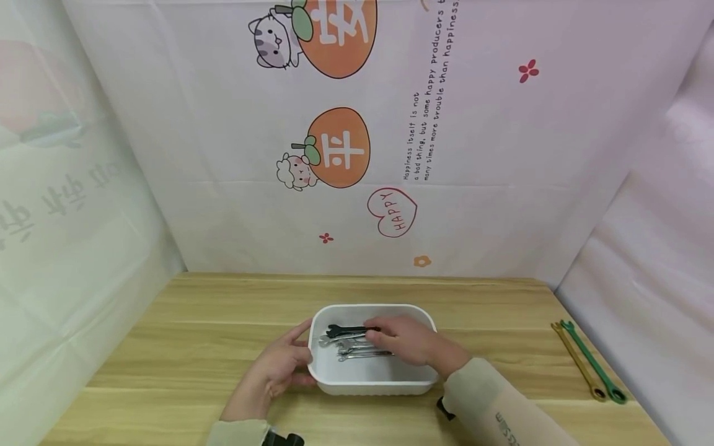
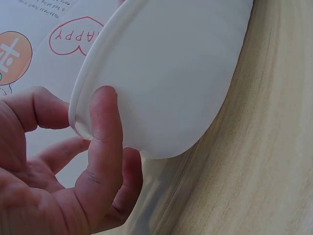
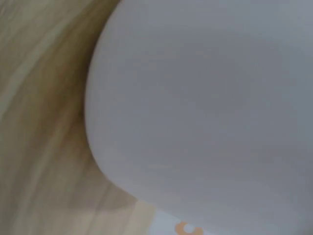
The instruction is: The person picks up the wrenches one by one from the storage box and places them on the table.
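Observation:
A white plastic bin (image 1: 372,389) stands on the wooden table, with several silver wrenches (image 1: 357,354) and a black open-end wrench (image 1: 346,331) inside. My right hand (image 1: 409,341) reaches over the bin's right side, its thumb and fingers around the right end of the black wrench. Most of that end is hidden by the fingers. My left hand (image 1: 281,361) holds the bin's left end. Close up in the left wrist view, bent fingers (image 2: 105,115) lie against the outer wall and rim of the bin (image 2: 171,73). The right wrist view shows only the bin's blurred wall (image 3: 195,107), no hand.
A gold wrench (image 1: 580,362) and a green wrench (image 1: 595,364) with ring ends lie side by side near the table's right edge. White printed cloth (image 1: 474,229) hangs behind the table and along both sides.

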A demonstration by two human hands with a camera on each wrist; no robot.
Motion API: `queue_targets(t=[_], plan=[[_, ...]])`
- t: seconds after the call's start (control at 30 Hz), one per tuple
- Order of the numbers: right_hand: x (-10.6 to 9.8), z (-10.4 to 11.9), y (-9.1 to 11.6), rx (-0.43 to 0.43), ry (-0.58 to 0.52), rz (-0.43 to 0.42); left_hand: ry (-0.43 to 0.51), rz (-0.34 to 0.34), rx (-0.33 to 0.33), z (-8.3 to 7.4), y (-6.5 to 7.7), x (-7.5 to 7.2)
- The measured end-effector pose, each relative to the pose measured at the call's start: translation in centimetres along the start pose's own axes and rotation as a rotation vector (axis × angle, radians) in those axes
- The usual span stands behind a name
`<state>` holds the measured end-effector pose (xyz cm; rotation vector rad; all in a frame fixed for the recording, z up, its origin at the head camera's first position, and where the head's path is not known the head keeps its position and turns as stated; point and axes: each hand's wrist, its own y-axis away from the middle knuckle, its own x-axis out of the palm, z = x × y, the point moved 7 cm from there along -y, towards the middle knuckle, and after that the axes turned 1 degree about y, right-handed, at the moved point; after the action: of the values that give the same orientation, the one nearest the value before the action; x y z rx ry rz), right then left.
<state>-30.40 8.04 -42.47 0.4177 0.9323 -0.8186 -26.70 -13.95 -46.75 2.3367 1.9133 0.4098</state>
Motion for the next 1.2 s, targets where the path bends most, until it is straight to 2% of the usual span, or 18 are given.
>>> queue_targets(t=[0.27,0.4,0.73,0.93,1.07,1.2], plan=[[1.1,-0.3,-1.0,-0.047,0.055,0.036,-0.004,-0.001,0.007,-0.2,0.2,0.0],[1.2,-0.4,-1.0,-0.044,0.088,0.026,-0.004,-0.003,0.008,-0.3,0.3,0.0],[1.8,-0.8,-1.3,-0.065,0.269,-0.008,0.003,-0.004,0.009,-0.1,0.0,-0.1],[2.1,-1.3,-1.4,0.012,0.285,-0.01,-0.006,-0.007,0.013,-0.2,0.1,0.0],[2.3,-1.6,-1.5,0.044,0.255,-0.017,-0.008,-0.007,0.012,-0.2,0.1,0.0],[2.3,-1.5,-1.7,0.009,0.233,-0.031,-0.006,-0.003,0.008,-0.1,0.1,-0.1]])
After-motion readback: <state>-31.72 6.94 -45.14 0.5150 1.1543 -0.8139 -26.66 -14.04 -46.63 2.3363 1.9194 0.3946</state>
